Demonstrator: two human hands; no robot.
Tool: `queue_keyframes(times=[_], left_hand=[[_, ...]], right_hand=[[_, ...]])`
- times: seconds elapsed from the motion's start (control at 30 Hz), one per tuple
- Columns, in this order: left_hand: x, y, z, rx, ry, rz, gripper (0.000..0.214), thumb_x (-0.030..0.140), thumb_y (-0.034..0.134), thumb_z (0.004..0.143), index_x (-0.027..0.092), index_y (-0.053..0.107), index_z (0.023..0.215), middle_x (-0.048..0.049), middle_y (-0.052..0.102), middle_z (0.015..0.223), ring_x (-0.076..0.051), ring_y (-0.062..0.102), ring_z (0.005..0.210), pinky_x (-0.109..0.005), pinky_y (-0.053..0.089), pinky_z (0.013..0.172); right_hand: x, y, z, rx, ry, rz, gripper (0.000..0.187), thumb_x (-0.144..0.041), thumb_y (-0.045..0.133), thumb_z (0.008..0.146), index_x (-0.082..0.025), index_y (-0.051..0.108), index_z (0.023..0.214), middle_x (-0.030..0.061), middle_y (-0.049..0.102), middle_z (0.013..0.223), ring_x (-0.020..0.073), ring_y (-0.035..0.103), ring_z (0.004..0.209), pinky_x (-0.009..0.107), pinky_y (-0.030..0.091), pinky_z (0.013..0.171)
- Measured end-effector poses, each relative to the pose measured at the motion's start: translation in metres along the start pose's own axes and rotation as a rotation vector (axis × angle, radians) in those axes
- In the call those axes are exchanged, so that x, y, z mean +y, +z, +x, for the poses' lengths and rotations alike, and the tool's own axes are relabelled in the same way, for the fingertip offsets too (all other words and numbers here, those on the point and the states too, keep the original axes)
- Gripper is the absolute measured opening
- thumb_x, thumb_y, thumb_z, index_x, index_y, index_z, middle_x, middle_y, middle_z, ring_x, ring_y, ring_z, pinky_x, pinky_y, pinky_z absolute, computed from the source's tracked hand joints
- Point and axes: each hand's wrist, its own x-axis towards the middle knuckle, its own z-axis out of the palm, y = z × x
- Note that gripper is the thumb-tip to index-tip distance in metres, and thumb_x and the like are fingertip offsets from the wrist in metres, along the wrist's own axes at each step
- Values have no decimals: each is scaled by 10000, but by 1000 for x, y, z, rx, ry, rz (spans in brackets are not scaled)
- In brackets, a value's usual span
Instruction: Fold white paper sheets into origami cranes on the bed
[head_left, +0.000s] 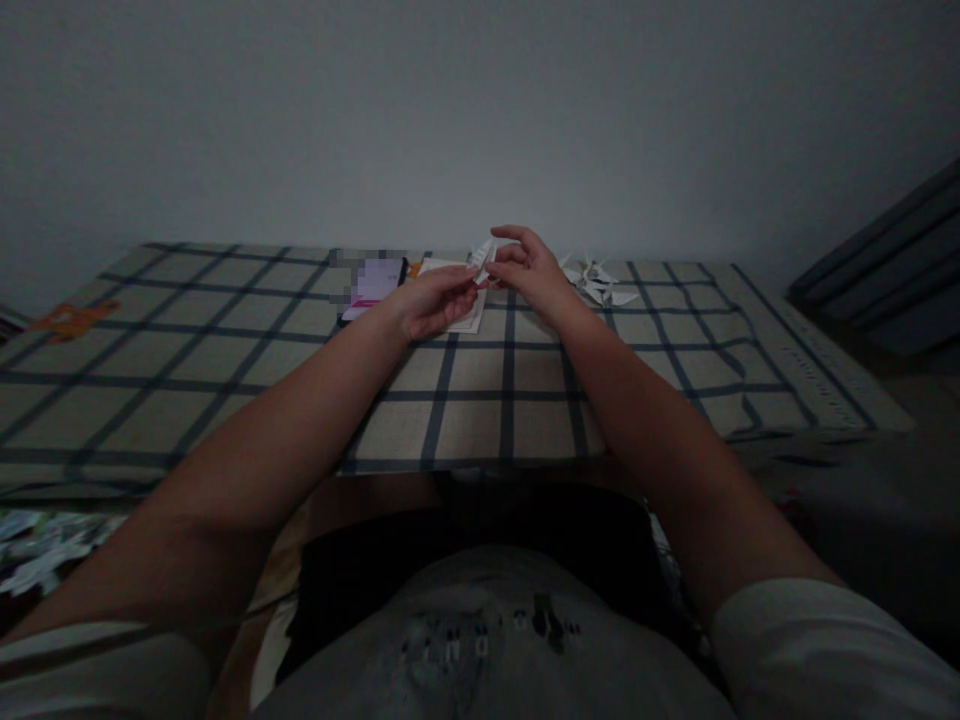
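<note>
Above the far part of the table, a small piece of folded white paper, pointed like an origami figure, is held up between my hands. My left hand pinches its lower left side between thumb and fingers. On the other side, my right hand has its thumb and a curled finger at the paper's right edge, while the index finger is raised and bent over the top. Beneath my left hand lie pale square sheets of paper, partly covered. Several folded white paper figures with sharp points lie to the right of my right hand.
A checked cloth covers the table, which stands against a plain wall. Left of my left hand lies a phone with a lit, partly blurred screen. An orange patch shows at the cloth's left side. Dark fabric hangs at right.
</note>
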Motion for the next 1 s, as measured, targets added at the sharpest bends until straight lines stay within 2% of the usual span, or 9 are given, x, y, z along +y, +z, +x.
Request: queue_keyframes(times=[0.2, 0.37, 0.5, 0.63, 0.73, 0.83, 1.0], left_hand=[[1, -1, 2, -37, -38, -40, 180, 99, 616, 966, 134, 723, 827, -33, 720, 735, -56, 645, 602, -122, 551, 624], [2, 1, -1, -4, -100, -27, 157, 87, 623, 911, 150, 691, 784, -11, 659, 643, -53, 611, 552, -121, 511, 550], [1, -1, 0, -20, -95, 2, 72, 97, 672, 853, 162, 695, 830, -10, 665, 671, -65, 632, 577, -142, 529, 554], [1, -5, 3, -19, -128, 20, 58, 136, 688, 886, 163, 702, 836, -34, 667, 675, -69, 620, 540, -125, 502, 480], [2, -3, 2, -5, -148, -24, 92, 160, 672, 936, 146, 702, 849, -44, 668, 672, -62, 607, 513, -106, 482, 452], [3, -1, 0, 4, -156, -53, 107, 136, 655, 956, 129, 689, 855, -39, 670, 664, -57, 606, 496, -102, 485, 465], [3, -1, 0, 5, -159, -69, 188, 123, 608, 988, 109, 690, 819, -47, 675, 653, -52, 606, 492, -102, 478, 472]], right_hand=[[9, -5, 4, 17, -43, -90, 433, -442, 801, 838, -263, 558, 1149, 22, 610, 1033, 158, 653, 889, 333, 592, 802], [0, -7, 1, -2, -81, -177, 357, -369, 827, 798, -249, 558, 1000, 14, 624, 1024, 163, 616, 912, 349, 570, 858], [-6, -8, -1, -17, -82, -224, 323, -318, 831, 768, -242, 550, 907, 3, 614, 957, 173, 587, 911, 357, 547, 885], [-10, -8, -1, -8, -78, -256, 310, -279, 838, 739, -225, 559, 865, 4, 606, 932, 162, 568, 860, 346, 526, 872], [-14, -8, -2, 15, -51, -273, 312, -296, 836, 739, -213, 570, 881, 9, 605, 946, 151, 556, 847, 327, 508, 847], [-16, -5, -3, 19, 1, -266, 307, -310, 819, 758, -210, 545, 854, -11, 579, 870, 139, 536, 820, 298, 488, 796], [-14, -1, -5, -22, 115, -93, 299, -314, 795, 788, -231, 532, 903, -29, 559, 839, 121, 520, 757, 255, 475, 682]])
